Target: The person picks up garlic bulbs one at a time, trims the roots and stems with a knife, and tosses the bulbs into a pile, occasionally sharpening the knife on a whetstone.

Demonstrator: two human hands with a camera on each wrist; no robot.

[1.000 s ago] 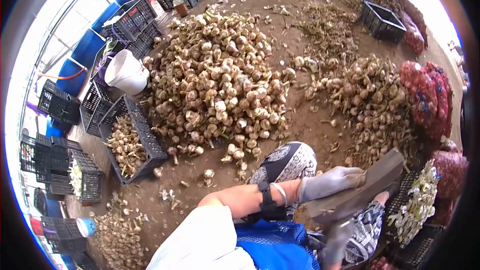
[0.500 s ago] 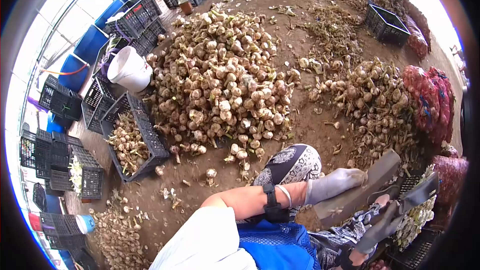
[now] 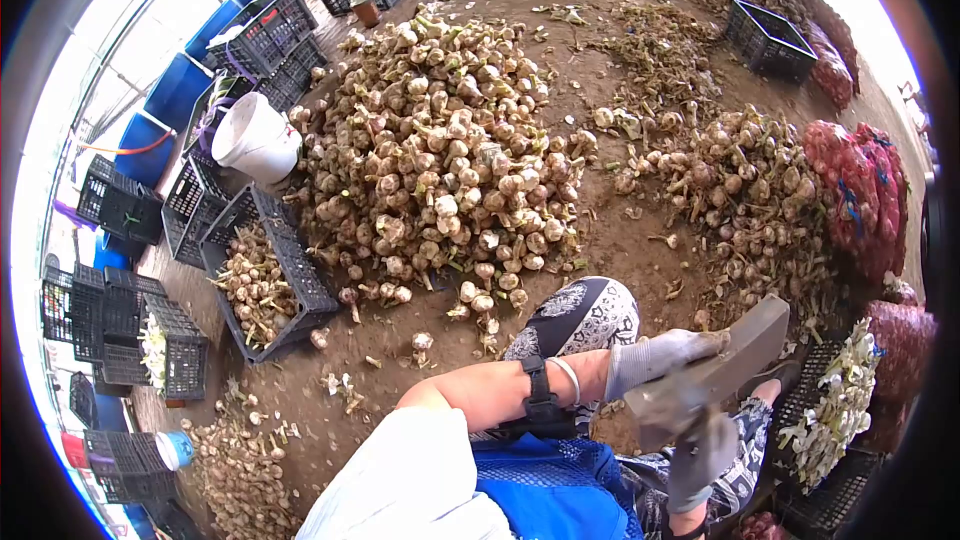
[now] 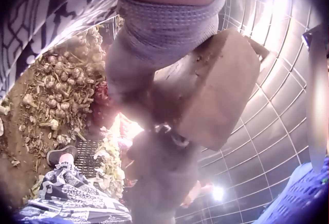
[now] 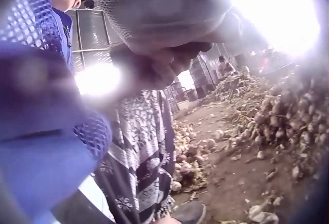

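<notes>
My gloved left hand (image 3: 665,355) lies along the near-left side of a long, thick wooden block (image 3: 755,335), its dirty fingertips bent at the block's edge. I cannot tell whether something small is between those fingers. In the left wrist view the block (image 4: 221,90) appears close behind the hand. My gloved right hand (image 3: 702,455) grips a knife with a broad grey blade (image 3: 665,410), blurred over the block's near end. In the right wrist view the curled hand (image 5: 169,29) is dark and the blade is hidden.
A large heap of garlic (image 3: 440,160) fills the ground ahead, with a second garlic pile (image 3: 740,190) to the right. Pale garlic pieces (image 3: 835,405) fill a black crate by my foot. Red net sacks (image 3: 855,190) stand right; black crates (image 3: 285,270) and a white bucket (image 3: 255,138) stand left.
My right hand swung the blade out to the right over the pale garlic crate, then back to the block. My left hand has stayed at the block's edge; the block shifted slightly.
</notes>
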